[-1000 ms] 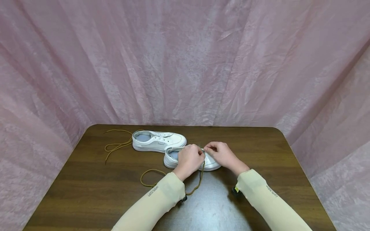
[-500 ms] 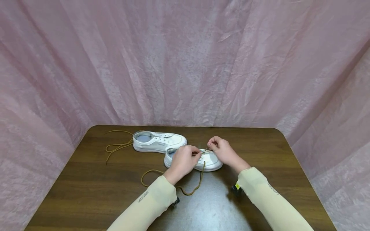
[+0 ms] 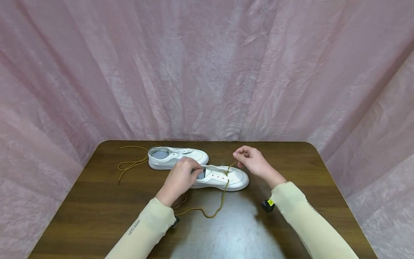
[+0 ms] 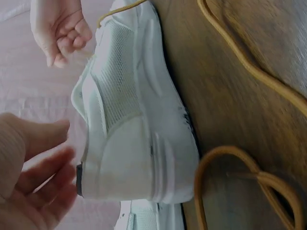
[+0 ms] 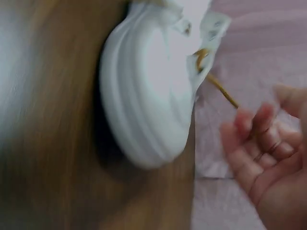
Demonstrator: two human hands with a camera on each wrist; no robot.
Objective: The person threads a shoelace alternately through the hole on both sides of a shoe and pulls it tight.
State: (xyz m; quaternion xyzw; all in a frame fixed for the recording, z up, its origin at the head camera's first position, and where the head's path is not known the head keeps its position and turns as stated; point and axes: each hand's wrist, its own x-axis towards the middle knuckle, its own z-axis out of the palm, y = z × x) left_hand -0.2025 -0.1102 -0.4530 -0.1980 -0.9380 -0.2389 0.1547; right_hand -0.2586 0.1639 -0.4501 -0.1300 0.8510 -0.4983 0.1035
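A white shoe (image 3: 237, 178) lies in the middle of the table, toe to the right. A mustard shoelace (image 3: 223, 199) hangs from its near-side front eyelet. Another part of the lace (image 5: 223, 91) rises from the tongue area to my right hand (image 3: 253, 162), whose fingertips pinch it beyond the toe. My left hand (image 3: 181, 176) hovers by the shoe's ankle opening, hiding the heel in the head view. In the left wrist view the left thumb (image 4: 48, 136) and fingers stand apart with nothing between them, next to the shoe's collar.
A second white shoe (image 3: 191, 155) lies behind and left, with a mustard lace (image 3: 132, 163) trailing from its heel end. The wooden table (image 3: 291, 158) ends at a pink curtain (image 3: 207, 72). A loop of lace (image 4: 230, 151) lies near the front shoe's heel.
My left hand has moved left from the eyelets to the ankle opening, uncovering the eyelets. My right hand has risen slightly away from the shoe, drawing out the lace it pinches.
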